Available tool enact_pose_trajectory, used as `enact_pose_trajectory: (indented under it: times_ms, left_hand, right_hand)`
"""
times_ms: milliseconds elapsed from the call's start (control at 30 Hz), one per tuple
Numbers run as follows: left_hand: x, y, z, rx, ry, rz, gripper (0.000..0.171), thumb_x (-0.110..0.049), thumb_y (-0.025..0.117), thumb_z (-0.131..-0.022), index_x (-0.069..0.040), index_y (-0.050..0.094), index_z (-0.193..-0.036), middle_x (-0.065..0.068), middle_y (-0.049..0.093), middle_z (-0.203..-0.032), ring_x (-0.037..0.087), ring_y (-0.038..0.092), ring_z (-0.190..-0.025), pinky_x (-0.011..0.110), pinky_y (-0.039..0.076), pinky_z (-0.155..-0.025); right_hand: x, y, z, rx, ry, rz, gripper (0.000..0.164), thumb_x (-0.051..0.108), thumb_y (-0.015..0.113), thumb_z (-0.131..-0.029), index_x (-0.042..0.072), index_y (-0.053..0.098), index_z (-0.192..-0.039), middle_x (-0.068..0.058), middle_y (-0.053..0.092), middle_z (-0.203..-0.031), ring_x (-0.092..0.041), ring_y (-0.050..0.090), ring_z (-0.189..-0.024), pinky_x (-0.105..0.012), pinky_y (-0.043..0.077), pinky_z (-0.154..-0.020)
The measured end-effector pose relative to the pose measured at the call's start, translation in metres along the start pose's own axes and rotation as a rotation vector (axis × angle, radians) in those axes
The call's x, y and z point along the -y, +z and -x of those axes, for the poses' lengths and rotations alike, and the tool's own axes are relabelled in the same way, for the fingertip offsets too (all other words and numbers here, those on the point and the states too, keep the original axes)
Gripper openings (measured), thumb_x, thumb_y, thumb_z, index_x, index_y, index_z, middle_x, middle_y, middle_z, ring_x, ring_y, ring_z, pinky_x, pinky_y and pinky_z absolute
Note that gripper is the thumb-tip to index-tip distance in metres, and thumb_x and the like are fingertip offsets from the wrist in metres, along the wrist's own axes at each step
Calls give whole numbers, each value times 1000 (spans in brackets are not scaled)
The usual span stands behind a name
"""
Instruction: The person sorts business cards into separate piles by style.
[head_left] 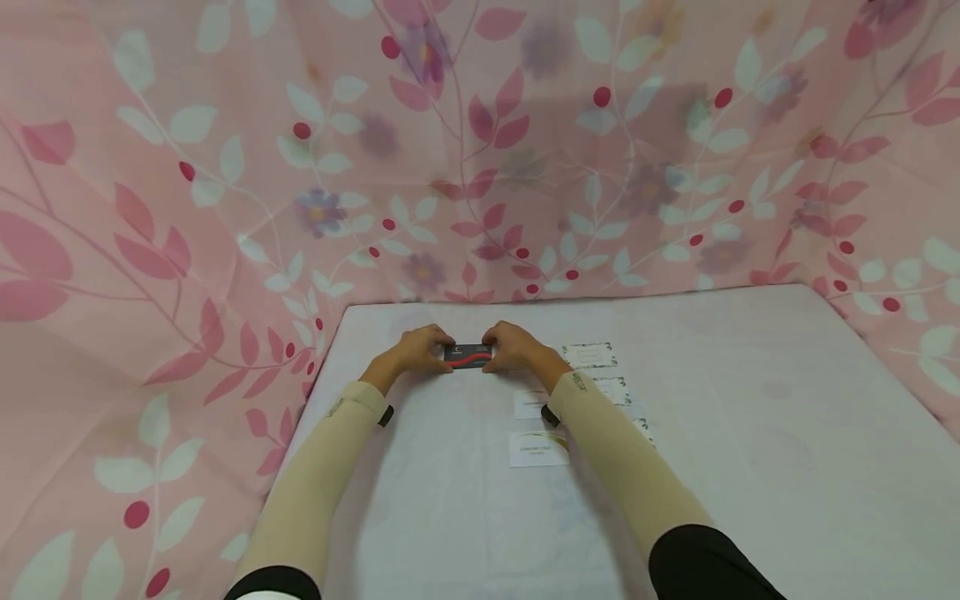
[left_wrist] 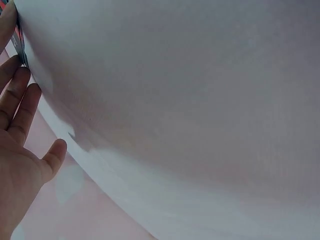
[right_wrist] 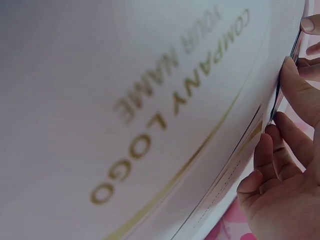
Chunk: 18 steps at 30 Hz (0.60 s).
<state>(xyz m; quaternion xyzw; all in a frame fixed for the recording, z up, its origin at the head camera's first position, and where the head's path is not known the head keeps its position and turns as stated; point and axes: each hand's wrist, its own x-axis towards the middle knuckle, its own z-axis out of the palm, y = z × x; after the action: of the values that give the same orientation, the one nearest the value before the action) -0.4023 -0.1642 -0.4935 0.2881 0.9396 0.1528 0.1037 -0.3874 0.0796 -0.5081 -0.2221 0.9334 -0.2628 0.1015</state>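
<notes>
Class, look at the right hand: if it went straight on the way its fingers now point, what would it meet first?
The dark card, which the right hand already grips at one end. Beyond it, the left hand seems next in line, though depth is hard to judge.

From my remote seat I make out a screened-off indoor nook; whether it belongs to a home, an office or a studio, I cannot tell. Pink fabric point(head_left: 525, 179) printed with leaves, berries and flowers hangs behind and along both sides, creased like a curtain. It encloses a white-covered tabletop point(head_left: 780, 467). The business cards point(head_left: 538, 450) on it, one reading "COMPANY LOGO", hint at office matter but settle nothing for me.
</notes>
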Motion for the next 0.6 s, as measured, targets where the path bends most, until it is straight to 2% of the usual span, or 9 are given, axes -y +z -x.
enact_pose_trajectory:
  times_ms: [267,600]
  left_hand:
    - [0,-2,-1,16,27,63,53,-21,83,-78,-2,66,-124,16,62,-119,30,57,-111,46,44,-100]
    - [0,-3,-1,13,-12,78,52,-23,85,-75,-5,68,-122,13,65,-120,29,57,-116,48,41,-104]
  right_hand:
    - [3,1,-3,25,12,-40,58,25,85,-78,5,64,-128,-13,56,-124,-24,54,-112,-38,41,-106]
    - [1,1,0,12,33,-73,59,26,86,-77,6,64,-129,-11,60,-128,-25,54,-118,-39,38,-109]
